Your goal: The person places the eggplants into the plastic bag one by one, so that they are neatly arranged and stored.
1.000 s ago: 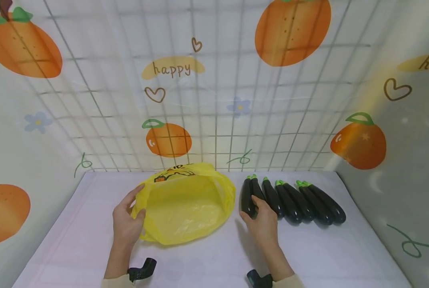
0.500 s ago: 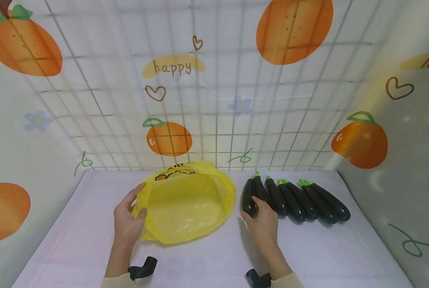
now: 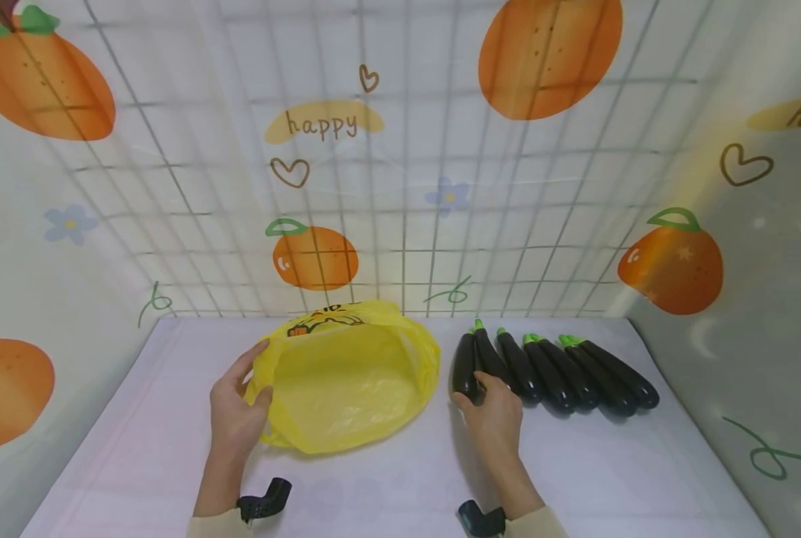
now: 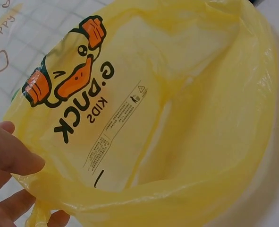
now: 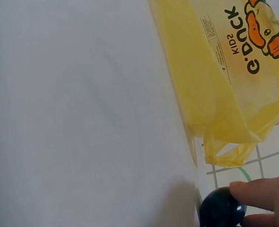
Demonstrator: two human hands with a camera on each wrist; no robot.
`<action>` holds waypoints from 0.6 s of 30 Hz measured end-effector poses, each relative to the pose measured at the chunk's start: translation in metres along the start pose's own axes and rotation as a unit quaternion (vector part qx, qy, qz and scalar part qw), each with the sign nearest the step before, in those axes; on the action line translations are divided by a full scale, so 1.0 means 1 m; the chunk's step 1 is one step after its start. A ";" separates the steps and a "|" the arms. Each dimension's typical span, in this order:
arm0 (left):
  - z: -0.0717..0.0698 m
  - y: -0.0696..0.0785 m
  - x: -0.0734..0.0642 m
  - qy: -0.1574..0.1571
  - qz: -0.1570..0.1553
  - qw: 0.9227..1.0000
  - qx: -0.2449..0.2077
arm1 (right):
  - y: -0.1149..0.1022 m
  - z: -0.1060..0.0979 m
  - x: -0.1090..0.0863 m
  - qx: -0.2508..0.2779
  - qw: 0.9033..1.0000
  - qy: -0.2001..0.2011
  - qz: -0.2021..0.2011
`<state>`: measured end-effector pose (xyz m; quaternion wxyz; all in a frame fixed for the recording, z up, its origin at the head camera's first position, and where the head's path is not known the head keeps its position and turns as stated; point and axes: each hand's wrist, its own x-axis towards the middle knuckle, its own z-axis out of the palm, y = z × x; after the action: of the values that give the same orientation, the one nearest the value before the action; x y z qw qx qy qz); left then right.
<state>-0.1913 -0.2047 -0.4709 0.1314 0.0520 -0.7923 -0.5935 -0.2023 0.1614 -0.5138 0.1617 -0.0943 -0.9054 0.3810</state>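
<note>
A yellow plastic bag [image 3: 340, 388] lies with its mouth wide towards me, a duck print on its far side. My left hand [image 3: 235, 415] grips its left rim; in the left wrist view the thumb [image 4: 21, 158] lies at the edge, with fingers below near a handle loop. To the right is a row of dark eggplants with green stems. My right hand [image 3: 495, 418] pinches the lower end of the leftmost eggplant [image 3: 464, 366] between thumb and fingers. The right wrist view shows that eggplant's rounded end [image 5: 219, 208] against my fingers.
Several other eggplants [image 3: 558, 381] lie side by side just right of my right hand. A white-covered table [image 3: 373, 493] carries everything. Behind it stands a wire grid [image 3: 403, 187] covered by a printed sheet, with sheet walls at both sides.
The eggplant row has shifted slightly to the right, and the leftmost one shows more apart from its neighbour. My right hand has moved a little right. Bag and left hand stay put.
</note>
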 end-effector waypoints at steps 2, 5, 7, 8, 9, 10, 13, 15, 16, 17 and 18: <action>0.000 0.000 0.000 0.001 0.001 1.000 0.003 | 0.001 0.001 0.000 -0.003 1.000 0.003 -0.003; 0.000 0.001 0.000 0.002 0.004 1.000 0.008 | 0.002 0.002 0.001 -0.007 1.000 0.001 0.001; 0.000 0.001 0.000 0.002 0.008 1.000 0.010 | 0.001 0.003 0.001 -0.010 1.000 0.000 0.007; -0.001 0.001 0.000 0.002 0.010 1.000 0.010 | 0.001 0.003 0.001 -0.011 1.000 -0.001 0.011; -0.001 0.001 0.000 0.001 0.010 1.000 0.011 | 0.001 0.003 0.002 -0.012 1.000 -0.001 0.014; -0.001 0.001 0.000 0.001 0.011 1.000 0.012 | 0.000 0.003 0.002 -0.013 1.000 -0.002 0.017; -0.001 0.001 0.000 0.000 0.011 1.000 0.016 | -0.002 0.002 0.001 -0.012 1.000 -0.002 0.024; -0.001 0.001 0.000 0.000 0.011 1.000 0.019 | -0.003 0.001 0.001 -0.010 1.000 -0.003 0.028; -0.002 0.001 0.000 -0.002 0.009 1.000 0.017 | -0.003 0.001 0.001 -0.008 1.000 -0.002 0.029; -0.002 0.001 0.000 -0.005 0.007 1.000 0.014 | -0.003 0.000 0.001 -0.007 1.000 -0.001 0.029; -0.002 0.000 0.000 -0.007 0.006 1.000 0.010 | -0.004 0.000 0.001 -0.006 1.000 0.001 0.030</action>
<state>-0.1908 -0.2070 -0.4701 0.1285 0.0441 -0.7994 -0.5852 -0.2033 0.1593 -0.5110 0.1507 -0.1228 -0.9044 0.3799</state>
